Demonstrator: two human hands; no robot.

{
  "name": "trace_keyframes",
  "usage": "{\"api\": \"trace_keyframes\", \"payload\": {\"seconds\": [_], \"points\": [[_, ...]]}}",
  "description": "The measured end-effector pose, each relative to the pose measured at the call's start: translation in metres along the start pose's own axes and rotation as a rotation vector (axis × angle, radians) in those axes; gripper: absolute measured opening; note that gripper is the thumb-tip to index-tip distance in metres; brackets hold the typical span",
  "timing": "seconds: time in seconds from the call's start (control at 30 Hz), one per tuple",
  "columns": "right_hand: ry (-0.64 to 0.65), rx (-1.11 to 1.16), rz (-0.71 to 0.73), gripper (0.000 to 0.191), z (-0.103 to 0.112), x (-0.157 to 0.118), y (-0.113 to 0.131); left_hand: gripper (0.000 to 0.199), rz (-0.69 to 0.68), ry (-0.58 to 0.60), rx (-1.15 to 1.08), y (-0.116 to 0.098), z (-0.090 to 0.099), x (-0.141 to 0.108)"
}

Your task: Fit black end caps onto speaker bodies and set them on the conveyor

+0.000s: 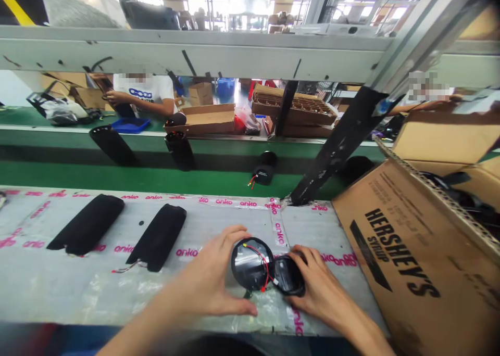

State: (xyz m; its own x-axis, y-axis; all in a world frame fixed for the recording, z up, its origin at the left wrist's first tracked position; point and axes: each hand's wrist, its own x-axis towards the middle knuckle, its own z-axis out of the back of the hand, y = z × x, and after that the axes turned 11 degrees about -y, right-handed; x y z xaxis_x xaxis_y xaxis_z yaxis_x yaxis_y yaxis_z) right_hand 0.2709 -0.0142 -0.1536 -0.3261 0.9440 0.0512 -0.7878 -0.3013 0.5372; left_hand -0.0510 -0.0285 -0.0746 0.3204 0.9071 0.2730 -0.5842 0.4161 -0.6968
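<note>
A round black housing (pixel 252 265) with a glossy inside stands on the plastic-covered bench in front of me, and a thin red wire (pixel 262 257) with small connectors runs across its opening. My left hand (pixel 219 272) curves beside it, fingers and thumb spread apart; the fingertips are near its upper rim, and I cannot tell whether they touch. Against its right side, my right hand (pixel 312 280) grips a smaller black rounded cap (pixel 288 275) with a shiny face. Two black fabric-covered pieces (pixel 88 223) (pixel 158 236) with short wires lie to the left.
A cardboard box (pixel 390 252) holding black parts stands at the right, beside a slanted black post (pixel 336 148). Black cylinders (pixel 113 143) (pixel 179 150) and a wired black part (pixel 264 167) rest on the green belt (pixel 219 176). Co-workers sit beyond it, under a metal beam (pixel 234 59).
</note>
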Motion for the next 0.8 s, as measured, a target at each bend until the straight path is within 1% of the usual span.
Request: {"api": "trace_keyframes", "payload": {"seconds": [0.03,0.07,0.1,0.13,0.2,0.23,0.27,0.3,0.37,0.43,0.47,0.53,0.63,0.7,0.8], "points": [[-0.013,0.053,-0.013,0.067,0.002,0.001,-0.001,0.108,0.001,-0.060,0.065,-0.004,-0.004,0.000],[-0.019,0.122,-0.038,0.064,0.003,0.002,-0.003,0.098,0.012,-0.122,0.129,-0.007,-0.009,-0.001],[-0.029,0.209,-0.081,0.067,0.005,0.002,-0.005,0.087,0.027,-0.172,0.189,-0.011,-0.013,-0.002],[-0.040,0.314,-0.136,0.075,0.006,0.002,-0.008,0.077,0.036,-0.204,0.240,-0.014,-0.016,-0.004],[-0.058,0.563,-0.226,0.099,0.006,-0.001,-0.011,0.063,0.018,-0.227,0.322,-0.021,-0.019,-0.006],[-0.057,0.694,-0.243,0.107,0.005,-0.004,-0.011,0.058,-0.008,-0.232,0.352,-0.025,-0.019,-0.007],[-0.051,0.820,-0.242,0.111,0.003,-0.006,-0.009,0.054,-0.038,-0.246,0.377,-0.028,-0.018,-0.008],[-0.040,0.936,-0.227,0.110,-0.001,-0.009,-0.005,0.053,-0.066,-0.265,0.396,-0.031,-0.018,-0.009],[-0.023,1.132,-0.199,0.101,-0.009,-0.012,0.008,0.058,-0.105,-0.317,0.421,-0.036,-0.020,-0.009],[-0.027,1.273,-0.200,0.092,-0.019,-0.013,0.023,0.060,-0.123,-0.369,0.420,-0.038,-0.024,-0.009],[-0.037,1.323,-0.201,0.088,-0.024,-0.013,0.030,0.056,-0.129,-0.390,0.408,-0.039,-0.027,-0.008],[-0.057,1.385,-0.200,0.080,-0.033,-0.012,0.039,0.041,-0.142,-0.423,0.356,-0.039,-0.034,-0.006],[-0.072,1.405,-0.199,0.072,-0.043,-0.014,0.040,0.023,-0.183,-0.455,0.232,-0.038,-0.042,-0.002],[-0.084,1.383,-0.196,0.074,-0.045,-0.016,0.037,0.016,-0.203,-0.462,0.138,-0.038,-0.044,0.002],[-0.105,1.357,-0.213,0.079,-0.042,-0.019,0.035,0.010,-0.156,-0.445,0.014,-0.039,-0.043,0.009]]}}
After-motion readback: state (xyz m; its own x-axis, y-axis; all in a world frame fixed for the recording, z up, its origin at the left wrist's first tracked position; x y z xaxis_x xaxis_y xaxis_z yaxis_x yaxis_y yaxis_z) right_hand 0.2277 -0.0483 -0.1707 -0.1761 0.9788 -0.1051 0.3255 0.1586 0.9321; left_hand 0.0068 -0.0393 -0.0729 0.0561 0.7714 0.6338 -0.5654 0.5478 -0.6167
